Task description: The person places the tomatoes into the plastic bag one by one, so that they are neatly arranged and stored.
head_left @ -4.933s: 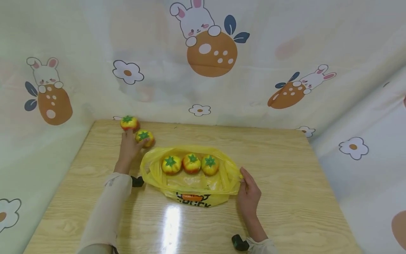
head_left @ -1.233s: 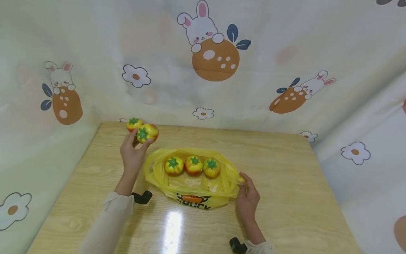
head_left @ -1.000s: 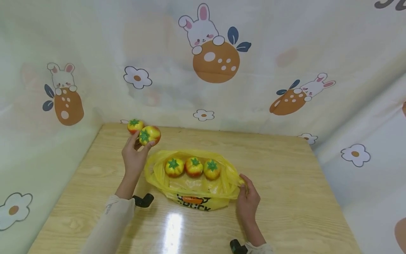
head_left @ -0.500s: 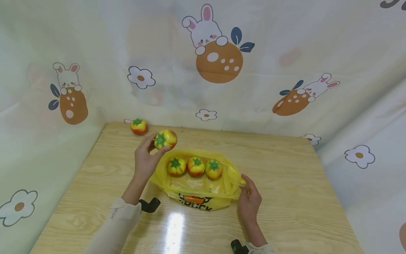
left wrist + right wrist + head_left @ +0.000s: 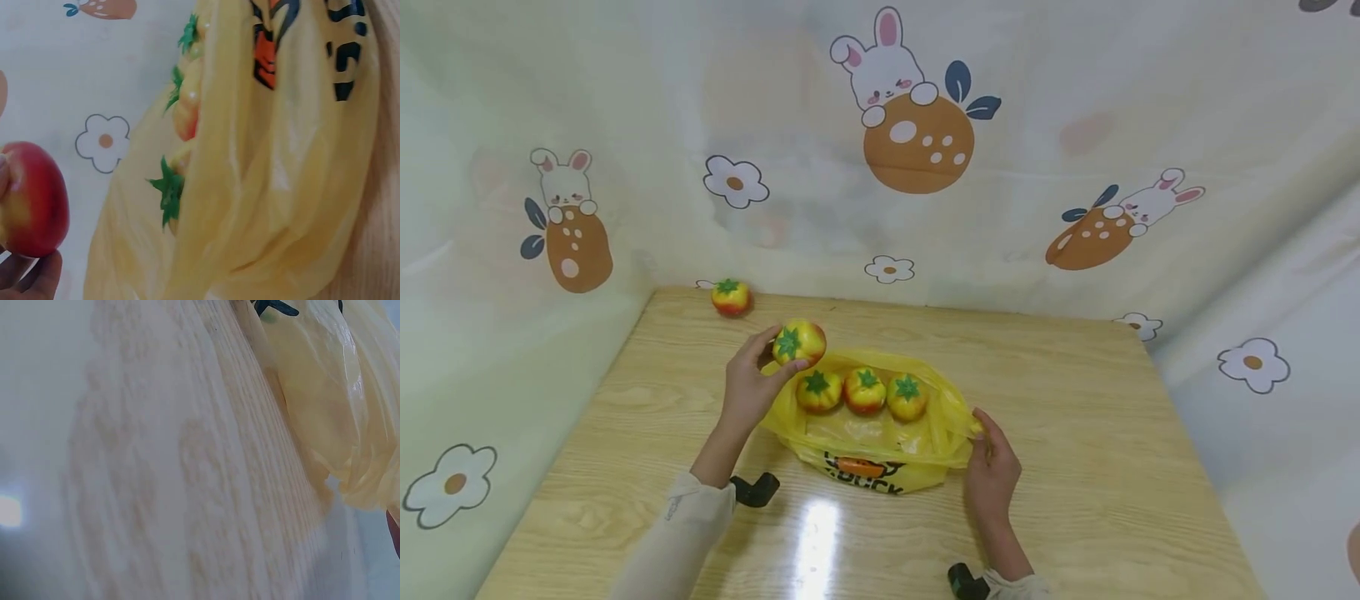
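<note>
My left hand (image 5: 749, 382) holds a yellow-red tomato (image 5: 805, 340) with a green star-shaped top, between thumb and fingers. It hangs above the left rim of a yellow plastic bag (image 5: 880, 479). In the left wrist view the red underside of this tomato (image 5: 39, 203) shows, apart from the bag (image 5: 275, 206). Three similar tomatoes (image 5: 865, 391) sit in a row inside the bag, whose mouth is spread. My right hand (image 5: 992, 471) pinches the bag's right rim. Only a sliver of a right finger (image 5: 394, 532) shows beside the bag (image 5: 325, 394) in the right wrist view.
One more tomato (image 5: 732, 297) stands at the table's back left corner, near the patterned curtain (image 5: 805, 208). The wooden table (image 5: 1075, 400) extends around the bag. Black wrist devices (image 5: 756, 490) sit at both cuffs.
The left hand has taken one of the two tomatoes at the back left, lifted it, and carried it right and nearer to the bag. The right hand has stayed on the rim.
</note>
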Action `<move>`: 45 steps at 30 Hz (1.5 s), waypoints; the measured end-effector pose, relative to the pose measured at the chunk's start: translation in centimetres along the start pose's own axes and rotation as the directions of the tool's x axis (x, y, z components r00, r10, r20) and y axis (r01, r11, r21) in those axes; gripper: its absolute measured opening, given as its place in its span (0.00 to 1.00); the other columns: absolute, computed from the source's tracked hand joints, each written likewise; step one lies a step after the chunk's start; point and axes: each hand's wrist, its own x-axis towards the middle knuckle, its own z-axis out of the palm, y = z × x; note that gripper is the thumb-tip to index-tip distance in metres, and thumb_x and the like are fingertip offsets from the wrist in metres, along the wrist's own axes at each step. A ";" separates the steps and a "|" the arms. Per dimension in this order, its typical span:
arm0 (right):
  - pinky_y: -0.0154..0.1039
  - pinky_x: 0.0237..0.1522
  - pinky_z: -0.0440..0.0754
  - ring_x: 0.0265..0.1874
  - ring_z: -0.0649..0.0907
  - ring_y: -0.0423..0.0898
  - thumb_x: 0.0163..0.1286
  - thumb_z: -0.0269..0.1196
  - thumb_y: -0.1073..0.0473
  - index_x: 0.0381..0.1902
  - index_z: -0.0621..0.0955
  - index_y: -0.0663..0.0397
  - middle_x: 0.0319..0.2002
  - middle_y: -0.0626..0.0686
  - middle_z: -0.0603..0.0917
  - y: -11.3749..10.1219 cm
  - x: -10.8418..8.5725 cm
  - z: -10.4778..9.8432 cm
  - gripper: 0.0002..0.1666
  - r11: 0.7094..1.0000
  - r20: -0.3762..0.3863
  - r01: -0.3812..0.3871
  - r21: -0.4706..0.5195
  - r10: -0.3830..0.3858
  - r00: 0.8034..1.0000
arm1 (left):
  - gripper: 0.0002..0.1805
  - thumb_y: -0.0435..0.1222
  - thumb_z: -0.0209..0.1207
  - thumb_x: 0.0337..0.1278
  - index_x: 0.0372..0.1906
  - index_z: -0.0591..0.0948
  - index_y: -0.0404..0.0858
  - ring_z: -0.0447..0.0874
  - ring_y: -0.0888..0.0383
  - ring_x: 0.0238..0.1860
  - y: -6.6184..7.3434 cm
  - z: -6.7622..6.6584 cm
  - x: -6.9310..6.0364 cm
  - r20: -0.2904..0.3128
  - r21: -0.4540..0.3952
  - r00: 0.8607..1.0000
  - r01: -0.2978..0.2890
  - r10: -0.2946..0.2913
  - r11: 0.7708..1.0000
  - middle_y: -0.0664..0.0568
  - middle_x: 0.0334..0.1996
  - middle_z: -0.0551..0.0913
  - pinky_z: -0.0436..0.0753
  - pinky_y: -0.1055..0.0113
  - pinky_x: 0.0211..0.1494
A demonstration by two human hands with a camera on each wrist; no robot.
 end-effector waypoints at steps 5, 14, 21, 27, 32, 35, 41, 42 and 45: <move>0.15 0.52 0.69 0.57 0.80 0.53 0.69 0.51 0.79 0.56 0.80 0.64 0.55 0.61 0.83 0.1 0.1 -0.2 0.22 1.000 0.006 0.019 -0.011 -0.019 1.000 | 0.35 0.32 0.72 0.48 0.63 0.73 0.28 0.80 0.41 0.54 0.1 0.2 -0.5 0.069 0.017 0.997 -0.042 0.040 0.999 0.36 0.56 0.77 0.80 0.52 0.58; 0.16 0.47 0.73 0.53 0.82 0.55 0.72 0.51 0.75 0.58 0.80 0.63 0.56 0.61 0.83 0.3 -0.1 -0.3 0.20 1.000 0.038 0.013 0.026 -0.014 0.999 | 0.41 0.32 0.73 0.46 0.70 0.70 0.39 0.77 0.45 0.58 -0.5 0.3 -1.4 0.275 0.109 0.948 -0.194 0.158 0.975 0.42 0.57 0.77 0.81 0.53 0.58; 0.16 0.43 0.74 0.46 0.82 0.41 0.70 0.51 0.77 0.58 0.80 0.61 0.56 0.58 0.83 0.3 -0.1 -0.4 0.22 1.000 0.037 -0.016 0.002 0.016 0.999 | 0.39 0.35 0.72 0.48 0.69 0.72 0.43 0.77 0.47 0.56 -0.7 0.3 -2.2 0.417 0.152 0.898 -0.222 0.141 0.963 0.45 0.57 0.76 0.81 0.50 0.55; 0.17 0.39 0.75 0.40 0.82 0.37 0.70 0.51 0.77 0.58 0.80 0.60 0.56 0.57 0.83 0.2 -0.3 -0.6 0.22 0.999 0.043 -0.040 0.007 0.039 0.998 | 0.33 0.39 0.71 0.52 0.65 0.75 0.44 0.76 0.46 0.59 -0.9 0.4 -3.0 0.504 0.220 0.863 -0.158 0.026 0.963 0.47 0.60 0.75 0.79 0.50 0.57; 0.16 0.43 0.74 0.47 0.82 0.43 0.70 0.51 0.77 0.58 0.80 0.60 0.57 0.57 0.83 0.2 -0.4 -0.6 0.22 0.999 0.044 -0.046 0.009 0.046 0.998 | 0.34 0.40 0.70 0.53 0.66 0.74 0.43 0.74 0.43 0.61 -1.0 0.3 -3.5 0.536 0.260 0.844 -0.182 0.015 0.948 0.44 0.61 0.75 0.78 0.46 0.58; 0.16 0.44 0.73 0.49 0.83 0.51 0.69 0.51 0.79 0.57 0.80 0.65 0.56 0.61 0.83 -1.4 -0.5 -0.8 0.22 0.999 0.036 -0.030 0.015 0.030 0.999 | 0.34 0.40 0.70 0.53 0.67 0.73 0.42 0.74 0.42 0.60 -1.1 0.4 -3.6 0.550 0.281 0.835 -0.184 -0.001 0.942 0.43 0.61 0.74 0.78 0.46 0.58; 0.15 0.43 0.73 0.50 0.82 0.55 0.69 0.52 0.79 0.57 0.80 0.64 0.56 0.62 0.83 -0.6 -0.6 -0.6 0.22 1.000 0.028 -0.018 0.019 0.017 0.999 | 0.34 0.41 0.70 0.53 0.66 0.73 0.41 0.76 0.43 0.58 -1.6 0.4 -4.0 0.555 0.332 0.831 -0.184 -0.033 0.925 0.42 0.59 0.75 0.78 0.47 0.57; 0.15 0.44 0.72 0.52 0.82 0.54 0.69 0.52 0.78 0.58 0.80 0.63 0.56 0.61 0.83 -0.2 -0.6 -0.6 0.22 0.999 0.029 -0.019 0.027 0.019 0.999 | 0.35 0.40 0.71 0.52 0.66 0.73 0.41 0.76 0.44 0.57 -1.8 0.5 -4.0 0.553 0.341 0.832 -0.193 -0.031 0.920 0.42 0.59 0.75 0.79 0.48 0.57; 0.15 0.46 0.72 0.52 0.82 0.53 0.69 0.53 0.78 0.58 0.80 0.61 0.56 0.60 0.83 0.1 -0.5 -0.5 0.22 0.999 0.032 -0.017 0.031 0.016 0.999 | 0.35 0.39 0.72 0.51 0.65 0.74 0.38 0.78 0.44 0.55 -2.0 0.5 -4.2 0.548 0.368 0.836 -0.210 -0.029 0.906 0.42 0.56 0.76 0.79 0.49 0.57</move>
